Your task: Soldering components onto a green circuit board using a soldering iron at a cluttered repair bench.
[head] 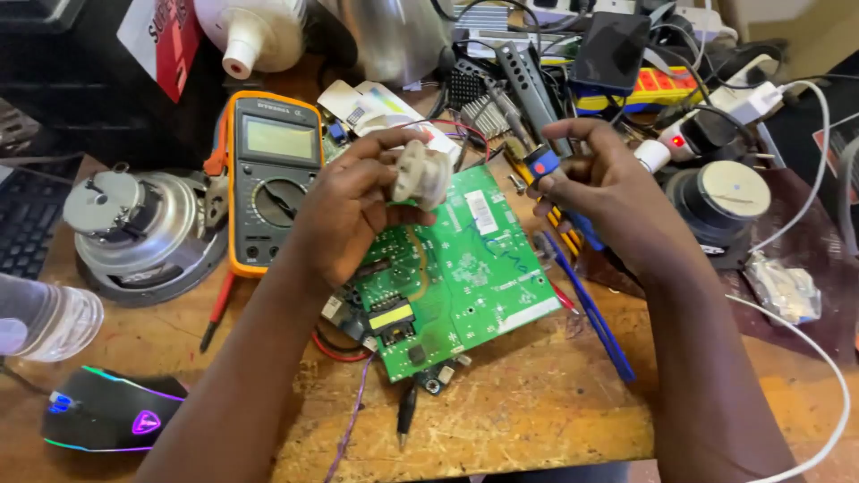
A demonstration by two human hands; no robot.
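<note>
Green circuit board lying flat and component side up on the wooden bench, a little way in from the front edge, probably parked there so both hands can work right over it. Black probe just in front of its near corner, tip toward the edge, with a thin purple wire trailing off beside it. Down at the near left, a black mouse with glowing trim and a clear plastic bottle on its side, both shoved well clear of the board. Above the board, left hand closed around an off-white plastic part, pinched at the fingertips and lifted up off the bench, looks like for a better view of it. Right hand opposite, thumb and fingers clamped on a blue-handled tool with a red button, gripped high near its top; lower end hidden behind the palm, so no telling where the tip points. Just behind the left wrist, an orange-edged multimeter, face up and within easy reach, screen turned toward the wearer. Left of that, a bare round motor, and a keyboard at the far left edge. Off to the right, a round black thing with a white top and a white cable looping past it. Way at the back, the usual pile: finned heat sink, tangled leads, a white jug.
</note>
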